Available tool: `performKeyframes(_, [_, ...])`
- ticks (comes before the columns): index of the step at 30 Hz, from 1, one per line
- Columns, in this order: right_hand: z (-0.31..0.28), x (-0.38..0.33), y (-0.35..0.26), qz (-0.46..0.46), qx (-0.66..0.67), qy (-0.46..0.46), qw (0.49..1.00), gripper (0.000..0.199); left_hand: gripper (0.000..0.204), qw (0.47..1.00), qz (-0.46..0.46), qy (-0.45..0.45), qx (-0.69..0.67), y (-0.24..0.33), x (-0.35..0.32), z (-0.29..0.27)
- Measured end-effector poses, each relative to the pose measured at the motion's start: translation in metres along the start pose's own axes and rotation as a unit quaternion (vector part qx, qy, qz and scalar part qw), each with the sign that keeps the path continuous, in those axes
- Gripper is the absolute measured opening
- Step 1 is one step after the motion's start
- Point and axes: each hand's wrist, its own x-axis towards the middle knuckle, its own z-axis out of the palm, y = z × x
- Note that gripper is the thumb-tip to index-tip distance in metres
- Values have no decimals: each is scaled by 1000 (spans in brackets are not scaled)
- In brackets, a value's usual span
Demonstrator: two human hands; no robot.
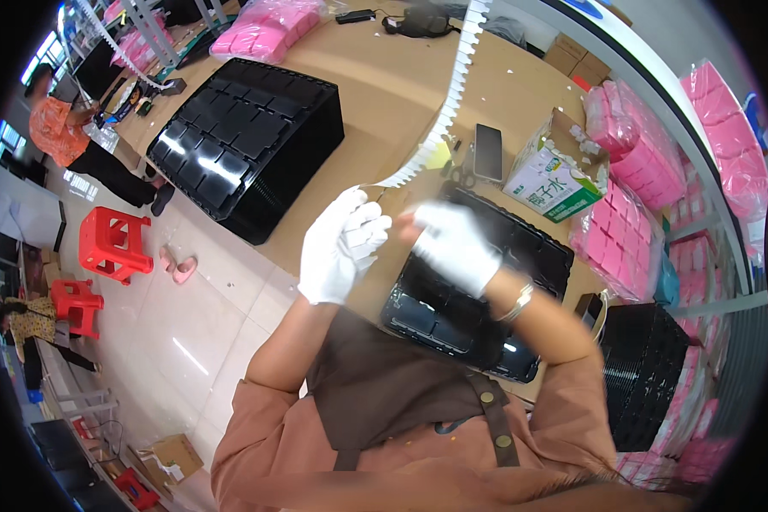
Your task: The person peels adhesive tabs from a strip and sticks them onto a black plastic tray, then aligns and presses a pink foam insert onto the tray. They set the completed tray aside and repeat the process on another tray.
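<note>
A long white strip with small tabs along its edge (450,102) hangs down from the top of the view. Its lower end meets the fingertips of my left hand (340,243), which is gloved in white and closed on it. My right hand (459,243), also in a white glove with a bare fingertip showing, is smeared by motion, and its grip cannot be made out. It is over a shiny black plastic tray (435,317) on the table in front of me, partly hidden by that hand and arm.
A tall stack of black trays (252,128) stands at the left on the brown table (384,72). A phone (487,152), scissors (462,177) and an open carton (555,183) lie beyond the tray. Pink wrapped packs (620,235) line the right. Red stools (115,243) and a person (64,128) are leftward.
</note>
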Motion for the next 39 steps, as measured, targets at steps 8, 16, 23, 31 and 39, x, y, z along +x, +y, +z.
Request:
performKeyframes(8, [70,-27,2,222,287,126,923,17,22,995,101,9,-6,-35,23,-6])
performKeyframes(16, [66,-38,24,148,64,225,961,4,26,990,98,81,54,-75,44,-38])
performKeyframes(23, [18,-21,124,169,-93,200,960,7,25,988,38,136,67,-69,46,-51])
performKeyframes(31, [-9,8,183,200,-354,86,910,18,28,977,44,148,147,-68,37,-56])
performKeyframes(39, [54,-28,46,284,177,28,942,22,29,955,68,145,248,-81,32,-56])
